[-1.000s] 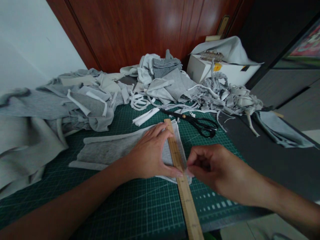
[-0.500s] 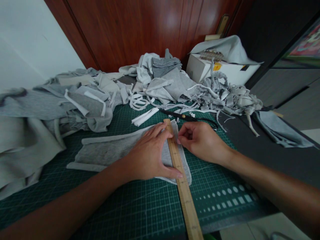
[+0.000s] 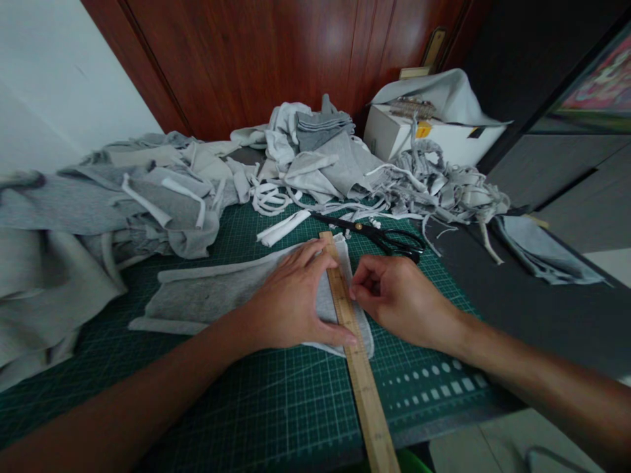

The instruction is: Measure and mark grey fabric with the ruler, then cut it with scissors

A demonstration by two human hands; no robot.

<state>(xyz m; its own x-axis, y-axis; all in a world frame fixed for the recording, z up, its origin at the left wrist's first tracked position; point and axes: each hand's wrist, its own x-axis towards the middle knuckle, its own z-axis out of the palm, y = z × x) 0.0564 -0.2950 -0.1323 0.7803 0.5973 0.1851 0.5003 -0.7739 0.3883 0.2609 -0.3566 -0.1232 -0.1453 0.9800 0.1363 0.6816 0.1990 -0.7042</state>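
A wooden ruler [image 3: 367,394] lies across the right end of a grey fabric piece [image 3: 197,292] with rolled edges. My left hand [image 3: 293,295] is spread over the fabric, its fingertips and thumb pressing on the ruler. Just right of the ruler, my right hand [image 3: 389,292] is closed in a pinch at the fabric's edge; what it pinches is too small to make out. Black scissors [image 3: 369,231] lie beyond my hands, beside a rolled white strip [image 3: 282,228].
The green cutting mat [image 3: 236,401] lies under everything. Heaped grey fabric [image 3: 89,203] fills the left and back. A white box [image 3: 444,138] stands at the back right near tangled strips [image 3: 458,190]. Folded grey cloth [image 3: 542,249] lies at the right.
My right hand has moved a little toward me along the ruler's right side, uncovering more of the scissors' handles. My left hand still presses on the ruler. The view has shifted slightly.
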